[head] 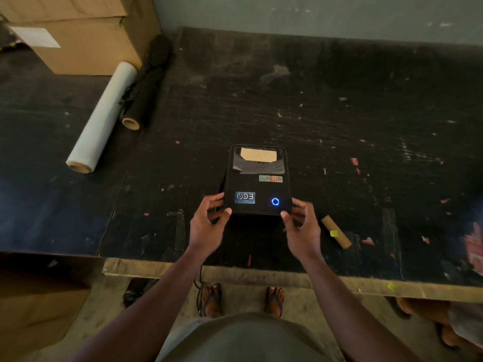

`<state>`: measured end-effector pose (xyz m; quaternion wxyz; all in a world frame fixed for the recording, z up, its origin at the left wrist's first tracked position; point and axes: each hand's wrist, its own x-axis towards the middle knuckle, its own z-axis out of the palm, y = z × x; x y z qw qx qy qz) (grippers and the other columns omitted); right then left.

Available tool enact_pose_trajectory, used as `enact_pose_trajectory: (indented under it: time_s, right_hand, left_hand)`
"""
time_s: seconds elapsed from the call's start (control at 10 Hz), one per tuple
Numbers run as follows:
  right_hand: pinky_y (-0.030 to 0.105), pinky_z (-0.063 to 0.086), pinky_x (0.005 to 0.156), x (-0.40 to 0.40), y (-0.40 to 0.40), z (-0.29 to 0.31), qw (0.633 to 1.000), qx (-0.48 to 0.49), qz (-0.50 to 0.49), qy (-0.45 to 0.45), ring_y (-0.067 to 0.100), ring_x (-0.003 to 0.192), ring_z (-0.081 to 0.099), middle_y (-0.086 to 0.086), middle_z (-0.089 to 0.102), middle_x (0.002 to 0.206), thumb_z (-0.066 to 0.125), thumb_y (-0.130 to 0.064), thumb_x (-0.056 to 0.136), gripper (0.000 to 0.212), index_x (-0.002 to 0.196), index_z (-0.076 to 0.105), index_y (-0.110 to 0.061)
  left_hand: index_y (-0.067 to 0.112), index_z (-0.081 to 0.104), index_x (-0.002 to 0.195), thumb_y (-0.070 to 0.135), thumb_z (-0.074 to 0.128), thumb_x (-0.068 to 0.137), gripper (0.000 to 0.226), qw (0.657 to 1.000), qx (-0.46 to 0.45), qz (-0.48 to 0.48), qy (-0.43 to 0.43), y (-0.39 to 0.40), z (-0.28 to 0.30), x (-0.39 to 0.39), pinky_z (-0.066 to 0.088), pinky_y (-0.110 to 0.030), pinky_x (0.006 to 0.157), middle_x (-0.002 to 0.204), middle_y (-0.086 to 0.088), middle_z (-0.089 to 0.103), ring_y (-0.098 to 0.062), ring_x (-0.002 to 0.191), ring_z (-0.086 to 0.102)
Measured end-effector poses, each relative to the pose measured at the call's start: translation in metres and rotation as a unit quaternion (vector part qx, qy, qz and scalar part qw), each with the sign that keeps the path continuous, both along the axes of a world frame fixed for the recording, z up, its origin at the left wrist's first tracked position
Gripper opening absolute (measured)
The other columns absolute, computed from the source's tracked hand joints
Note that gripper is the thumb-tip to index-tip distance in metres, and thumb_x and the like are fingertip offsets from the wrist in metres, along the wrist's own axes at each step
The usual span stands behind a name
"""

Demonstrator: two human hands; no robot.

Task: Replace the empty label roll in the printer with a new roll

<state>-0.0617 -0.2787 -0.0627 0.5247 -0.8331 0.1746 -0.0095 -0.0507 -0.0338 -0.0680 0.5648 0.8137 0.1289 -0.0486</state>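
Note:
A black label printer (257,182) stands on the dark table near its front edge. Its lid looks closed, a blue ring light glows on the front right, and a pale roll shows through the top window. My left hand (209,220) grips the printer's front left corner, thumb on top. My right hand (300,223) grips the front right corner the same way. A bare brown cardboard core (335,232) with a yellow-green scrap on it lies on the table just right of my right hand.
A white film roll (100,118) and a black film roll (146,84) lie at the left. Cardboard boxes (78,30) stand at the back left, another (39,309) on the floor at the left. The table's (339,100) front edge runs below my hands. A cable hangs by my feet.

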Motion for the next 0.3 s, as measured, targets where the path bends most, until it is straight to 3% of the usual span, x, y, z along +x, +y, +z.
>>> enact_pose_trajectory:
  time_s: [0.1,0.2,0.3]
  right_hand:
    - [0.027,0.057,0.085,0.0,-0.001,-0.003,1.0,0.005,0.005,0.001,-0.006,0.105,0.06,-0.016,0.058,0.12,0.073,-0.025,0.094,0.049,0.138,0.051,-0.031]
    - [0.012,0.053,0.072,0.004,-0.005,0.002,1.0,-0.004,0.02,0.01,-0.008,0.102,0.062,-0.022,0.061,0.111,0.072,-0.028,0.095,0.04,0.13,0.054,-0.036]
    - [0.02,0.057,0.076,-0.007,-0.031,-0.003,1.0,-0.015,0.001,0.014,0.002,0.102,0.068,-0.011,0.069,0.111,0.063,-0.03,0.101,0.027,0.128,0.061,-0.028]
  left_hand:
    - [0.038,0.057,0.139,0.027,0.073,0.098,0.046,1.0,-0.003,-0.002,-0.002,0.001,-0.003,0.001,0.064,-0.041,0.093,0.132,0.012,0.067,-0.011,0.118,0.07]
    - [0.043,0.059,0.132,0.032,0.075,0.095,0.041,0.999,0.025,-0.023,0.0,0.007,0.0,0.004,0.062,-0.028,0.087,0.122,0.018,0.07,0.002,0.108,0.072]
    - [0.044,0.064,0.121,0.03,0.072,0.097,0.028,0.999,0.029,-0.026,0.023,0.037,-0.001,0.001,0.063,-0.029,0.083,0.111,0.012,0.076,0.0,0.099,0.075]
